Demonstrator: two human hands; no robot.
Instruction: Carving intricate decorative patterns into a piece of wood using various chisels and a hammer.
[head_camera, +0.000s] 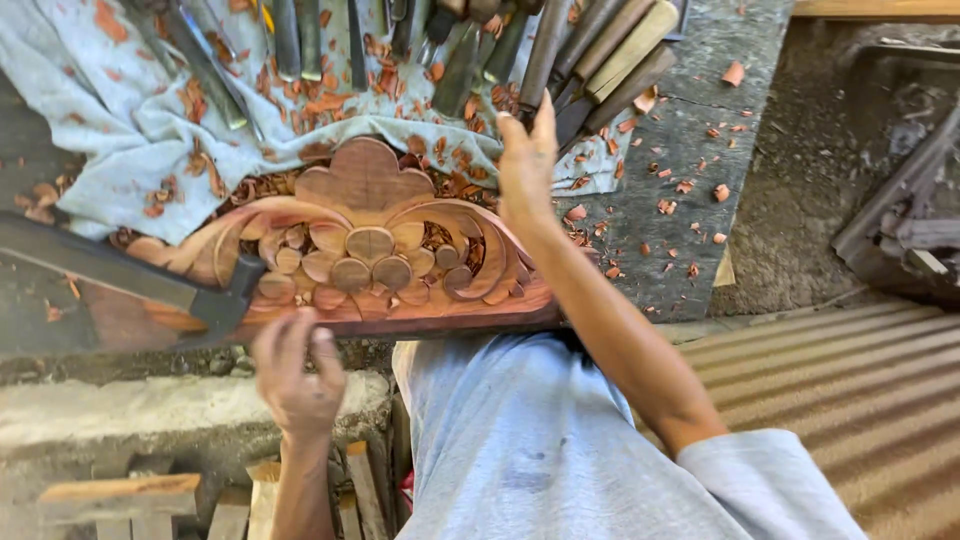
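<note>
Reddish-brown carved wood panel (370, 250), arched and cut with leaves and round petals, lying on the desk (700, 200) with long axis running left to right, directly ahead of the hands. Left hand (298, 375) at the panel's near lower edge, fingers loosely curled and touching the rim, gripping nothing clearly. Right hand (527, 165) raised over the panel's right end, fingers together, reaching toward the row of chisels (560, 50) beyond the panel; empty as far as can be told. Left hand nearer the panel. Dark hammer (150, 275) resting across the panel's left end. Pale cloth (130, 130) behind the panel, strewn with orange wood chips (330, 100).
</note>
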